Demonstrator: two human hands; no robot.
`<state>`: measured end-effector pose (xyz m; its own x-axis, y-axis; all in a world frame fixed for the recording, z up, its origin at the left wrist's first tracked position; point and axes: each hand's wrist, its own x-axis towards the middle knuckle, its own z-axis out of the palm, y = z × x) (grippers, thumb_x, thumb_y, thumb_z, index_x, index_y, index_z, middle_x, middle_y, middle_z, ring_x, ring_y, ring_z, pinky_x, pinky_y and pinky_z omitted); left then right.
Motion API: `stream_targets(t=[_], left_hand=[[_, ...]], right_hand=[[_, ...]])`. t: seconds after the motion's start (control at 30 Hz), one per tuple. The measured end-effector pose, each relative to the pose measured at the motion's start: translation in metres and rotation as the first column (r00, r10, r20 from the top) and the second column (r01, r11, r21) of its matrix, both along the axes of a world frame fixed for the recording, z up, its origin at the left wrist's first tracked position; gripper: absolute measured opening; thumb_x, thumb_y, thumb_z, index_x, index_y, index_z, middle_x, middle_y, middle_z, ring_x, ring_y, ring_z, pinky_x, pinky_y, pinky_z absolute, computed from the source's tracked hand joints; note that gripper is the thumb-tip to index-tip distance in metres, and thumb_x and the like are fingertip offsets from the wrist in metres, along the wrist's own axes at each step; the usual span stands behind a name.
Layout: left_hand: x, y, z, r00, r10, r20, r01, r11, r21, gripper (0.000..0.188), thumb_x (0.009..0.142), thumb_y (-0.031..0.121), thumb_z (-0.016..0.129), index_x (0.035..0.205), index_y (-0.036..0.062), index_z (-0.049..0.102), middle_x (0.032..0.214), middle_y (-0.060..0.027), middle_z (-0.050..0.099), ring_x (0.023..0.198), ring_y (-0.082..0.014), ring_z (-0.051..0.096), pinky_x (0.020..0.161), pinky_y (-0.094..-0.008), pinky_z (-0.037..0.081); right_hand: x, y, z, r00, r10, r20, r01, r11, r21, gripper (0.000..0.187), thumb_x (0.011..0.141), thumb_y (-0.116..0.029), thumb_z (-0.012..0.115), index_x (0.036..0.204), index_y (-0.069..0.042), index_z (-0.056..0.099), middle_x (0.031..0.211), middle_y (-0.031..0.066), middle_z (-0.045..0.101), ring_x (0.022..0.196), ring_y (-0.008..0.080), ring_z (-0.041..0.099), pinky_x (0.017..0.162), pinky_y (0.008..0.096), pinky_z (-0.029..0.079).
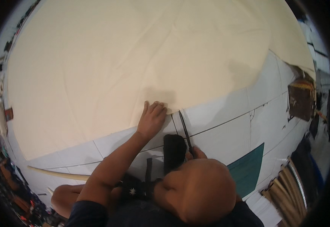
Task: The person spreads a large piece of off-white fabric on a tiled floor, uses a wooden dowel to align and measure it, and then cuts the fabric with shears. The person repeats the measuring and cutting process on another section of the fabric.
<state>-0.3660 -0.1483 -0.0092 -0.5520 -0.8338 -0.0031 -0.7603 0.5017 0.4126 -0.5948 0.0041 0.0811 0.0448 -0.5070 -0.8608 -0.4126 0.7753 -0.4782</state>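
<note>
A large sheet of cream fabric, with soft creases, is spread across the white tiled floor. My left hand lies flat on its near edge, fingers stretched out and slightly apart. Just right of it, my right hand is closed around a long, narrow, dark-bladed tool. The blade points away from me, and its tip is at the fabric's edge. My bent knee hides most of the right hand and the tool's handle, so I cannot tell whether it is scissors or a knife.
A black, soft-looking object lies between my arms. To the right are a dark green sheet, brown rolled material and a brown box-like object. A pale curved strip rests at the left, near dark clutter.
</note>
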Motion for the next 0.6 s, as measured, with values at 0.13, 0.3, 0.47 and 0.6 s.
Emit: stream_targets(t=[0.13, 0.3, 0.47, 0.6], left_hand=[[-0.007, 0.004, 0.007, 0.987, 0.112, -0.118, -0.105, 0.992, 0.062, 0.035, 0.081, 0.012, 0.067, 0.114, 0.0040, 0.062, 0.122, -0.0142, 0.055, 0.122, -0.0347, 0.050, 0.109, -0.0647, 0.031], [-0.016, 0.002, 0.016, 0.945, 0.224, -0.239, -0.201, 0.973, 0.117, 0.032, 0.077, 0.010, 0.072, 0.108, 0.0067, 0.063, 0.107, -0.0138, 0.057, 0.112, -0.0360, 0.053, 0.109, -0.0663, 0.028], [-0.015, 0.005, 0.005, 0.941, 0.222, -0.253, -0.215, 0.975, 0.054, 0.020, 0.079, 0.008, 0.072, 0.097, 0.0093, 0.064, 0.097, -0.0093, 0.059, 0.099, -0.0340, 0.056, 0.109, -0.0665, 0.028], [-0.017, 0.005, 0.003, 0.931, 0.242, -0.274, -0.242, 0.970, 0.035, 0.015, 0.079, 0.008, 0.072, 0.092, 0.0095, 0.065, 0.091, -0.0065, 0.059, 0.093, -0.0310, 0.057, 0.108, -0.0677, 0.029]], right_hand=[[0.004, -0.022, -0.045, 0.997, -0.050, 0.067, 0.054, 0.997, -0.059, 0.048, 0.091, -0.044, 0.066, 0.104, 0.001, 0.060, 0.095, 0.0177, 0.065, 0.088, 0.0260, 0.061, 0.081, 0.0400, 0.047], [0.016, -0.022, -0.059, 0.993, -0.064, 0.099, 0.072, 0.994, -0.080, 0.047, 0.090, -0.046, 0.067, 0.104, -0.001, 0.060, 0.090, 0.0145, 0.065, 0.083, 0.0253, 0.060, 0.079, 0.0391, 0.048], [0.024, -0.027, -0.048, 0.989, -0.074, 0.130, 0.086, 0.992, -0.089, 0.048, 0.091, -0.044, 0.068, 0.114, -0.003, 0.059, 0.092, 0.0131, 0.065, 0.086, 0.0245, 0.062, 0.081, 0.0390, 0.048], [0.029, -0.040, -0.031, 0.988, -0.027, 0.150, 0.035, 0.998, -0.051, 0.051, 0.091, -0.044, 0.068, 0.121, -0.004, 0.058, 0.097, 0.0133, 0.066, 0.092, 0.0246, 0.063, 0.085, 0.0383, 0.048]])
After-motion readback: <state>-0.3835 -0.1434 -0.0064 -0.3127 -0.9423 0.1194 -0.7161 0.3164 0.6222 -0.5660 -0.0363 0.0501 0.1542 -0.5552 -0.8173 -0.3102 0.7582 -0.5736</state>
